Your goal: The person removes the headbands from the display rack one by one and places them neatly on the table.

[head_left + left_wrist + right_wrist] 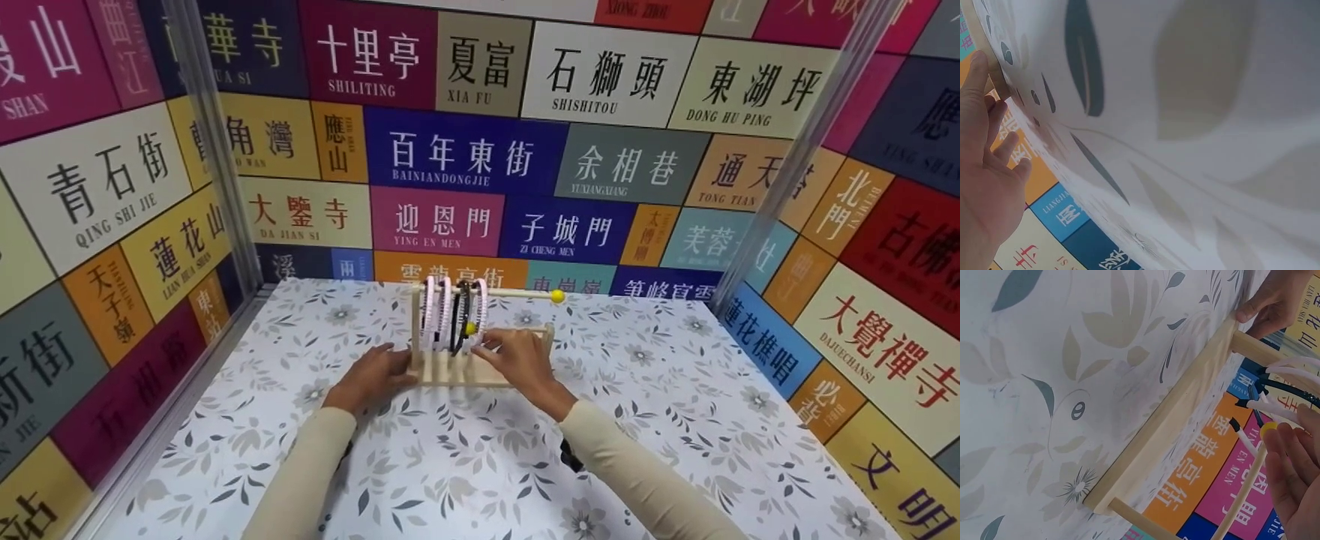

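A wooden headband stand (pixel 472 377) sits on the table, its long base facing me. Several headbands, pale pink ones (pixel 427 311) and a black one (pixel 463 307), hang from its upper rod, which ends in a yellow ball (pixel 557 296). A lower rod points left and carries another yellow ball (pixel 1268 428). My left hand (pixel 373 379) grips the left end of the base, thumb at its corner. My right hand (pixel 519 360) pinches the rightmost pink headband (pixel 481 304) near its lower end, beside the lower ball. The fingertips partly hide that band in the right wrist view.
The stand is on a table (pixel 450 465) covered in white leaf-patterned cloth. Panels of colourful place-name signs (pixel 465 157) rise behind and on both sides. Clear upright strips (pixel 217 150) mark the corners.
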Motion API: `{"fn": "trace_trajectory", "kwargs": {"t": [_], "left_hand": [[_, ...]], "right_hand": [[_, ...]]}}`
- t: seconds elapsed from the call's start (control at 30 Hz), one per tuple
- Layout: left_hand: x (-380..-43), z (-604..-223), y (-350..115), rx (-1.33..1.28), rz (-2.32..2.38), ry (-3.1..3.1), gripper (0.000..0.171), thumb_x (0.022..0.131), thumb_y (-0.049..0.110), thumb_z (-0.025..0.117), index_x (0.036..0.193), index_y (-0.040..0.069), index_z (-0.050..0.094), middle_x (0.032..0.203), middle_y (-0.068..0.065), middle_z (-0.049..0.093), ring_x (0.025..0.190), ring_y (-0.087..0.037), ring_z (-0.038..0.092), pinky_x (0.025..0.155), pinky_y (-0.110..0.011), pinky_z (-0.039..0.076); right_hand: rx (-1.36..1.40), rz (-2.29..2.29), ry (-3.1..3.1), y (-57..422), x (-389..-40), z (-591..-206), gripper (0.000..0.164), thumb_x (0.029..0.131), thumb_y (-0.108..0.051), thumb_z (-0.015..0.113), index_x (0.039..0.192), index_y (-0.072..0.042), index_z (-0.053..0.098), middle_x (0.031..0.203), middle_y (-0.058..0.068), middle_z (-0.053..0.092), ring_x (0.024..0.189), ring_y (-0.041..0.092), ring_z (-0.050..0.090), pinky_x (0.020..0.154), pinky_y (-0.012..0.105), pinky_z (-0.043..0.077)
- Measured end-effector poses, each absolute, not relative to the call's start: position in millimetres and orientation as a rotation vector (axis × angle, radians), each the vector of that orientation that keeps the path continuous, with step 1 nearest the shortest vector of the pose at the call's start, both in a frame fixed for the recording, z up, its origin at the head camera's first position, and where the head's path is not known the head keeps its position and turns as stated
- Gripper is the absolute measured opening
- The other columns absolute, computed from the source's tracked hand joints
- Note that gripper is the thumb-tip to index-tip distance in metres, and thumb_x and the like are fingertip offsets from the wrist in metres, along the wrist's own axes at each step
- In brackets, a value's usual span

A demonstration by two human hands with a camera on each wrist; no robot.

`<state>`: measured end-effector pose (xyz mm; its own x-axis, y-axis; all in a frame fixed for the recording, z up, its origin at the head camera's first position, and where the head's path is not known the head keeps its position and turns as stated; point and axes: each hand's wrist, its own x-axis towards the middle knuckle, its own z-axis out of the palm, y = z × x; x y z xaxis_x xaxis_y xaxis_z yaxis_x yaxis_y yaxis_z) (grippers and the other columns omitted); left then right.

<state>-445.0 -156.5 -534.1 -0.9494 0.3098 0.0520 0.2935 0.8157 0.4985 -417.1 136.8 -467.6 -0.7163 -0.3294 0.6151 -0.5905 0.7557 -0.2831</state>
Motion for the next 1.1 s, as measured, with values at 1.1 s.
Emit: {"fn": "trace_trajectory", "kwargs": {"t": [1.1], "left_hand": [[-443,-533,-156,0.558,0.814,3.006,0.049,0.093,0.039,0.078,0.138,0.022,0.067,0.132,-0.005,0.068,0.135,-0.031,0.053,0.117,-0.053,0.037]], "right_hand": [[0.526,0.729,-2.377,153,-418,-465,0.004,0.088,-0.017,0.077,0.09,-0.016,0.081,0.08,-0.002,0.078,0.067,0.009,0.073,0.045,0.025,0.049]]}}
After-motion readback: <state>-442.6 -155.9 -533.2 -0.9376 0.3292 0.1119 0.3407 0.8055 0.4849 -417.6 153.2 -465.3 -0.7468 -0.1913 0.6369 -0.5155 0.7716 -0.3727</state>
